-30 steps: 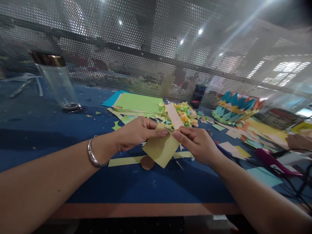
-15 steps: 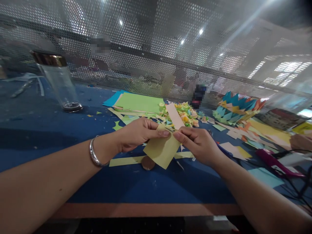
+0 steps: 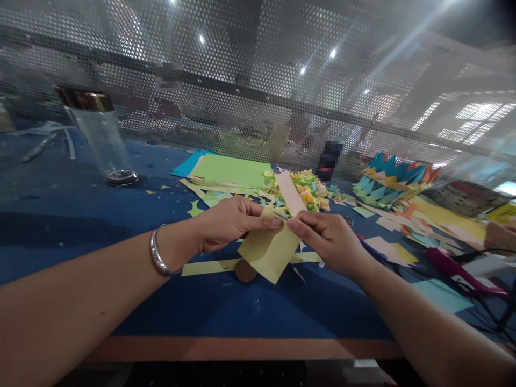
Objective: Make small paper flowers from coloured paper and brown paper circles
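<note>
A piece of yellow paper (image 3: 271, 252) is pinched at its upper edge between both my hands, over the table. My left hand (image 3: 231, 223) grips it with the thumb on top, a silver bangle at the wrist. Close beside it, my right hand (image 3: 322, 236) pinches the paper's upper right corner. A pale pink strip (image 3: 290, 192) rises behind my right fingers; whether they hold it too is hidden. Below the paper lie a yellow strip (image 3: 209, 267) and a brown round piece (image 3: 245, 270). Just beyond my hands is a heap of small folded paper shapes (image 3: 312, 188).
A glass bottle (image 3: 105, 142) stands at the left. Coloured sheets (image 3: 237, 171) lie stacked near the perforated screen (image 3: 250, 80). To the right are a zigzag paper piece (image 3: 393, 180), paper scraps, a magenta object (image 3: 459, 274) with cables, and another person's hand (image 3: 500, 235).
Both hands keep nearly the same pinch on the yellow paper, whose lower edge sits very slightly lower. The whole view has shifted a little.
</note>
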The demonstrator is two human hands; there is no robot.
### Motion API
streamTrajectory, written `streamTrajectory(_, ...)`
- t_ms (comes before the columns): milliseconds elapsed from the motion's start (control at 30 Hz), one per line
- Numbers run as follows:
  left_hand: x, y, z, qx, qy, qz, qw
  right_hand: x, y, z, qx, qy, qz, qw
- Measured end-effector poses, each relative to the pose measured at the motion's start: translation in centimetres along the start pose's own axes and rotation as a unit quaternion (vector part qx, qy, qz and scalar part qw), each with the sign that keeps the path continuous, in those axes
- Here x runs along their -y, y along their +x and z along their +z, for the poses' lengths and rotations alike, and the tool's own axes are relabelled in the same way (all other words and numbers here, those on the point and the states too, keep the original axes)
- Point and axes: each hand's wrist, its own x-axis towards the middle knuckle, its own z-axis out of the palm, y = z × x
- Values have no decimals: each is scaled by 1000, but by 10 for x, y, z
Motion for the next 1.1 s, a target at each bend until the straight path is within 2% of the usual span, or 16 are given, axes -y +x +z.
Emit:
streamTrajectory(667,-2,1,2,-30,5,-18,999,0,4,3,11,23,7,1000)
streamTrajectory(967,1,2,-1,-1,-4,-16,1000,0,5,3,15,29,8,999)
streamTrajectory(1100,-1,1,1,-13,-3,-17,1000,-1,5,2,23,21,6,999)
